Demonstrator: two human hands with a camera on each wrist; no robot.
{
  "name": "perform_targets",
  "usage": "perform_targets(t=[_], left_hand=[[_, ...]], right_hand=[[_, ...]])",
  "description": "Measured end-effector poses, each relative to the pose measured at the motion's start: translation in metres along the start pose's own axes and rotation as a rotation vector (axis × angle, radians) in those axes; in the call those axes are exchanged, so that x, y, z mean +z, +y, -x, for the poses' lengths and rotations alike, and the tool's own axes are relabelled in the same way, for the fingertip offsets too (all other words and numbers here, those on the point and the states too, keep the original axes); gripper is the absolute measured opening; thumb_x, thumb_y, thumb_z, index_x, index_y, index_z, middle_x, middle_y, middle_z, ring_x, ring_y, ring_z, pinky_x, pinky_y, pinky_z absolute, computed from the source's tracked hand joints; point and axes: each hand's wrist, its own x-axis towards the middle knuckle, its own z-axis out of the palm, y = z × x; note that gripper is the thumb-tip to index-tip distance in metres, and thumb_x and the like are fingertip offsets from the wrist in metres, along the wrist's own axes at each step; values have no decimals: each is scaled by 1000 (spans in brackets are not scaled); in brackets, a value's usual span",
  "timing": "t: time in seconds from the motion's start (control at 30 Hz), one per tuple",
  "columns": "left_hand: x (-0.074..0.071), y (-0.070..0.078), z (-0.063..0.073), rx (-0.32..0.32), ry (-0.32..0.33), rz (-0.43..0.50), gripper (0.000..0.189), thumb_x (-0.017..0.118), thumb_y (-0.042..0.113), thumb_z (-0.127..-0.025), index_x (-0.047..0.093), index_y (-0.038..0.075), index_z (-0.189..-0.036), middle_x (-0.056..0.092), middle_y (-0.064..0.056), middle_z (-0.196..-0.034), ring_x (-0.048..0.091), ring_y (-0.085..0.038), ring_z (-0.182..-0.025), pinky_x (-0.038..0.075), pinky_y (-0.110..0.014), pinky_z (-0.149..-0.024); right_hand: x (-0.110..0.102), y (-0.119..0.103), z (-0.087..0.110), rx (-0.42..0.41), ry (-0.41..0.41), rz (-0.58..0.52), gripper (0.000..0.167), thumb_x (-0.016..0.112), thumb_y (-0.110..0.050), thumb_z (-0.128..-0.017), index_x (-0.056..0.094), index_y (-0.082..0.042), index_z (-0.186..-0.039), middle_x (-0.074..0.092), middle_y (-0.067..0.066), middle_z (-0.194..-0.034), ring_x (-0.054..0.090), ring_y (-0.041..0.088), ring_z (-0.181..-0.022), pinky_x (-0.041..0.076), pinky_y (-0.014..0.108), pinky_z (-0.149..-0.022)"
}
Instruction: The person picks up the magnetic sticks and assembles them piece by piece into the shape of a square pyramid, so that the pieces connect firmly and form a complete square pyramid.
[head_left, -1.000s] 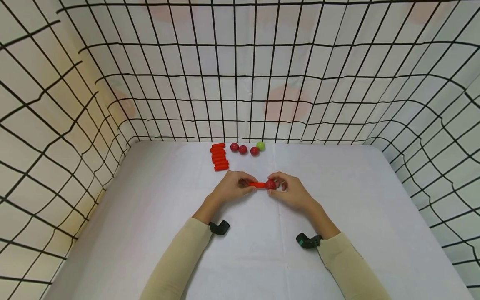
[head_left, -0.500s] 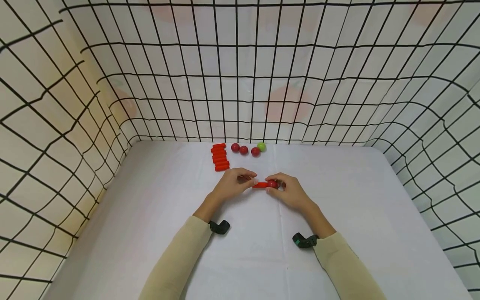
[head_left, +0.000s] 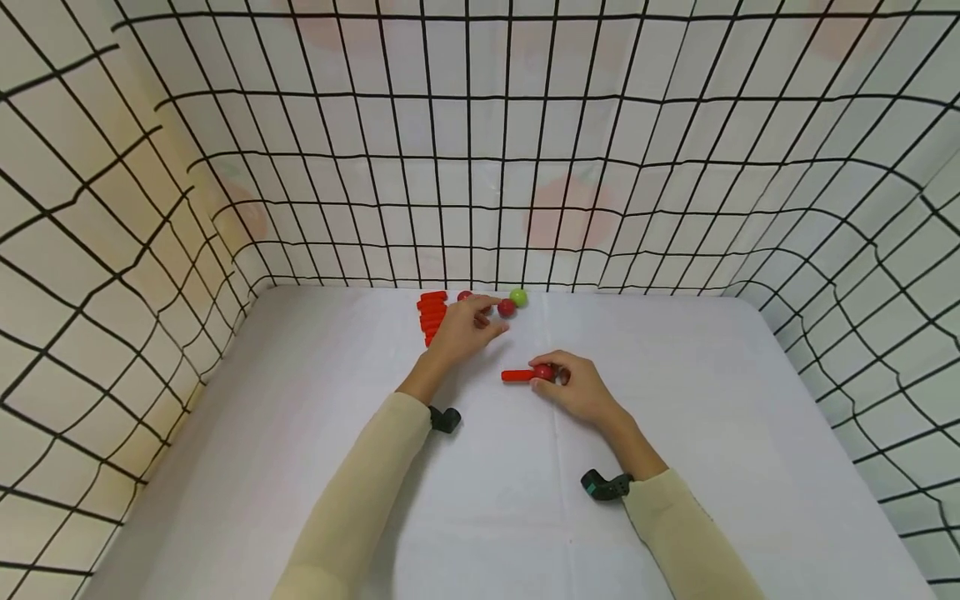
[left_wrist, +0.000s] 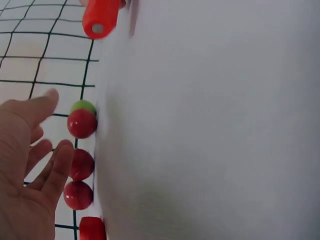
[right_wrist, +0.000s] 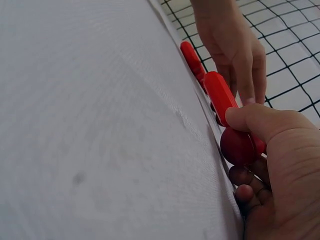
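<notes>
My right hand [head_left: 583,388] pinches a red ball [head_left: 543,372] between thumb and fingers. A red stick [head_left: 516,376] juts from that ball to the left; in the right wrist view the stick [right_wrist: 220,92] meets the ball [right_wrist: 236,146] beside my thumb. At the stick's free end, the left wrist view shows a small grey dot. My left hand [head_left: 465,329], holding nothing, reaches over the far row with fingers and thumb spread. Closest to its fingertips is a loose red ball [head_left: 507,307], touching a green ball [head_left: 518,297]. Two more red balls [left_wrist: 78,195] lie partly behind my left hand.
Several red sticks [head_left: 432,312] lie side by side left of the balls, partly covered by my left hand. A black wire grid [head_left: 495,183] rises behind the white table [head_left: 660,400] and along both sides. Dark cameras [head_left: 604,486] sit on both wrists.
My left hand has let go of the red stick and moved away, up and left to the loose balls. My right hand still holds the ball with the stick at nearly the same spot.
</notes>
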Motion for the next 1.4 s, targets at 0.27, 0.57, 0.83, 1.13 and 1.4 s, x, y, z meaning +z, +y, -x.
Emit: perform_targets(t=[0.27, 0.57, 0.83, 1.13, 1.4], left_hand=[[-11, -12, -10, -130, 29, -105, 65, 83, 20, -88, 56, 7, -146, 64, -12, -130, 63, -24, -99, 60, -32, -89], [-14, -15, -14, -165, -32, -140, 47, 74, 12, -95, 63, 9, -140, 68, -11, -114, 58, -24, -98, 55, -32, -85], [-7, -18, -14, -150, -25, -165, 45, 75, 16, -95, 65, 10, -139, 68, -9, -113, 58, -22, -97, 54, -30, -82], [-13, -12, -3, -116, -22, -68, 40, 76, 16, -94, 67, 8, -133, 67, -9, -121, 68, -22, -102, 60, -32, -92], [-23, -7, 36, -64, -65, 87, 42, 79, 18, -92, 65, 9, -131, 71, -3, -121, 73, -19, -98, 62, -33, -90]], right_hand=[[5, 1, 3, 7, 5, 10, 27, 78, -27, -92, 74, -25, -119, 65, -3, -97, 53, 19, -80, 45, 27, -67], [8, 3, 3, 0, 1, 7, 27, 78, -26, -92, 75, -24, -119, 64, -3, -96, 53, 20, -80, 44, 27, -67], [9, 2, 2, 6, -2, -1, 28, 78, -25, -92, 75, -22, -119, 64, -3, -97, 53, 19, -81, 44, 27, -68], [5, -1, 3, 43, 7, 11, 27, 78, -29, -92, 74, -25, -118, 67, -3, -101, 54, 20, -84, 47, 29, -70], [1, 0, 2, 35, 31, -1, 28, 78, -25, -92, 74, -22, -119, 65, 0, -97, 54, 21, -83, 46, 29, -70]])
